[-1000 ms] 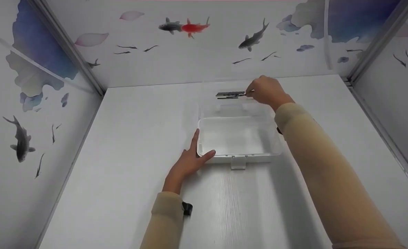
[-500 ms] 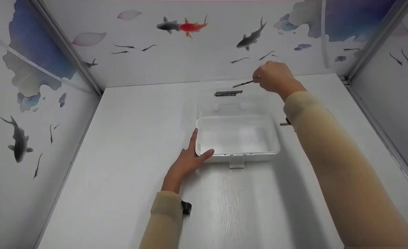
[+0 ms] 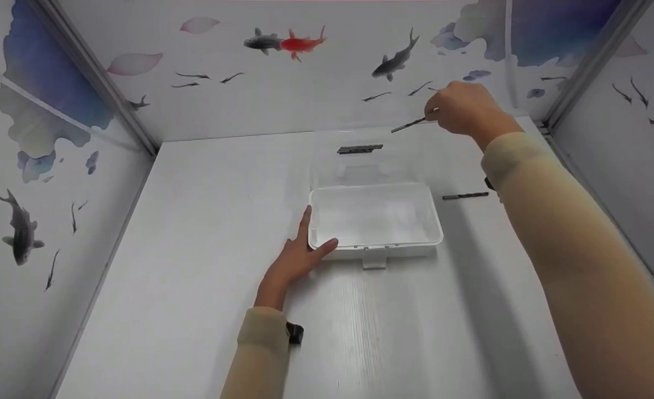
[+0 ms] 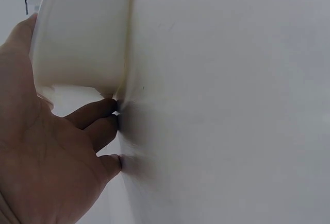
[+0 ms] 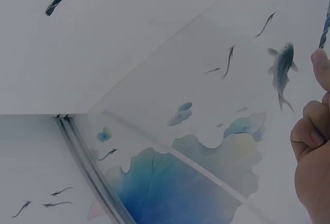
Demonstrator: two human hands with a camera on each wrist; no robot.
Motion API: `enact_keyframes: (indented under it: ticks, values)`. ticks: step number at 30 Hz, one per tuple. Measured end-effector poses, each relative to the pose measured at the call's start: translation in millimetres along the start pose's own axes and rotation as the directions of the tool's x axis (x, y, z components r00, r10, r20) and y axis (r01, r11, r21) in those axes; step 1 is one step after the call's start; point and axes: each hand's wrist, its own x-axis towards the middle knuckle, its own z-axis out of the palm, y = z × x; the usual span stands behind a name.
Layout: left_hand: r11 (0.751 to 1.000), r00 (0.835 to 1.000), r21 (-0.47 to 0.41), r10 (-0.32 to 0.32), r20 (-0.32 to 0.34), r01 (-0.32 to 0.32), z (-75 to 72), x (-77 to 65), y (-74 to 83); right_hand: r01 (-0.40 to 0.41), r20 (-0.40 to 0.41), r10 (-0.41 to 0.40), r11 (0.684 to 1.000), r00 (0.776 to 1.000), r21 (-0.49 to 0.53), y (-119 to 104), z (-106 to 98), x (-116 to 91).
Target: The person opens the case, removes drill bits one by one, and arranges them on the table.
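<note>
In the head view, my right hand point(image 3: 465, 108) pinches a dark drill bit point(image 3: 408, 124) by one end, raised above the far side of the table. A second drill bit point(image 3: 465, 195) lies on the table right of the white plastic box point(image 3: 375, 252). Several more bits point(image 3: 360, 149) lie side by side within the outline of the clear raised lid point(image 3: 327, 172); whether they sit in it or behind it, I cannot tell. My left hand point(image 3: 293, 257) rests at the box's near left corner, thumb on the front rim, forefinger along the side. In the left wrist view, other fingertips point(image 4: 105, 126) touch the table.
The white table point(image 3: 210, 221) stands between printed walls with fish and leaf patterns. A latch point(image 3: 374, 258) hangs from the box's front. Metal corner posts point(image 3: 598, 61) stand at the back corners.
My right hand has lifted one drill bit from the group and carried it up and to the right. The bit on the table has come into view from behind the sleeve. The left hand stays put.
</note>
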Motion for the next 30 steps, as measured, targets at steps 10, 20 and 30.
enact_keyframes:
  ticks: [10,20,30]
  values:
    - [1.0,1.0,-0.008,-0.004,-0.004,0.004,-4.6,-0.7,2.4,-0.033,0.031,0.034,0.998,0.999,-0.045,29,-10,-25]
    - [1.0,1.0,-0.027,-0.015,0.004,0.016,-2.2,-0.8,-0.5,-0.049,0.054,0.047,0.998,0.997,0.032,62,17,-51]
    - [1.0,1.0,-0.018,-0.003,0.013,0.004,-0.4,-1.0,0.2,-0.054,0.064,0.053,0.998,0.997,0.018,78,51,-70]
